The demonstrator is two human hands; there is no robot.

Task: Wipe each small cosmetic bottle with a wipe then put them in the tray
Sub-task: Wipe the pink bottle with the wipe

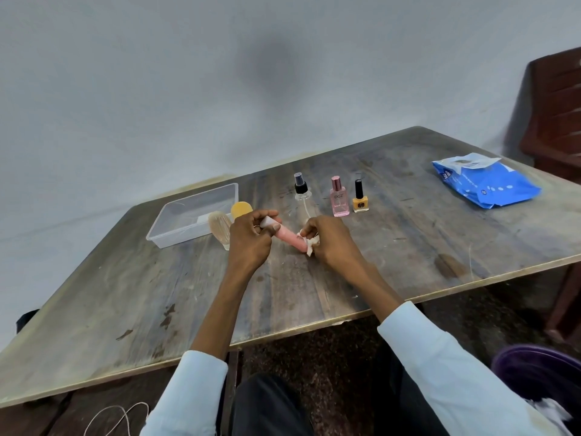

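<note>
Holding: left hand (248, 237) grips a pink tube (287, 236) by its white cap, tilted above the worktop (408, 240).
Wiping: right hand (330, 240) fingers pinch a white wipe (310, 245) on the tube's lower end.
Hidden: that end; label unreadable.

Pretty bare room tbh. Plain pale grey wall (157, 89) fills the whole top half, with a dark smudgy patch around 12 o'clock. Worn wooden table (314, 278) takes up the middle, scratched and stained, pale edging along its rim. Dark brown wooden furniture (556, 114) sits at 3 o'clock. Dark speckled floor (345, 350) shows at 6 o'clock, and a purple tub (540, 369) at 4 o'clock.
</note>
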